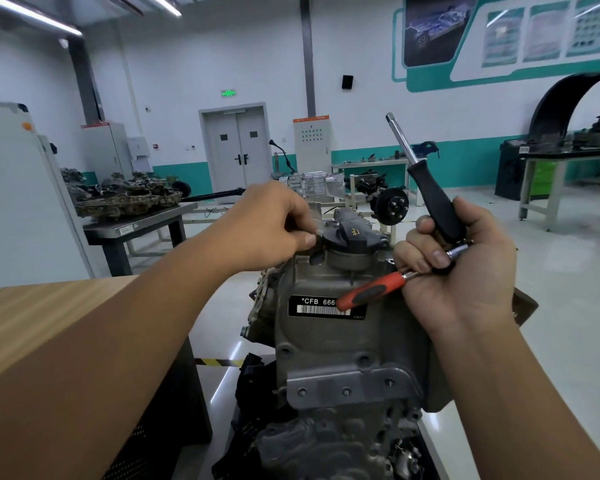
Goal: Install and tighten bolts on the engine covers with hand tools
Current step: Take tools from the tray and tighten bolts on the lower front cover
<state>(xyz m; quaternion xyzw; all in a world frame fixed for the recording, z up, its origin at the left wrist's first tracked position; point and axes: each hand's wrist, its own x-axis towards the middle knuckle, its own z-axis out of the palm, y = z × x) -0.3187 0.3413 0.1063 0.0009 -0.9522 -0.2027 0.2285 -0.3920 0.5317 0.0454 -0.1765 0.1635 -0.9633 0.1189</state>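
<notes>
The right hand [465,268] is gripping a black-handled driver [426,188] pointing up-left and a ratchet [378,289] pointing down-left, while the left hand [274,226] is pinching something small atop the engine [326,341].

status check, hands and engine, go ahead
Left hand pinching a small part at engine cover top. Right hand holds ratchet and black-handled driver. Nothing blocking.

Your left hand [274,226] sits at the top of the engine [343,341], its fingers [309,237] just beside the black oil filler cap [347,233], which blocks the way to the right. Your right hand [465,268] is crowded: the black-handled driver [433,199] juts up and away, the red-handled ratchet [371,292] slants down across the barcode label [323,306]. The wooden surface [42,320] borders the left. Open air lies between your forearms, above the cover.
</notes>
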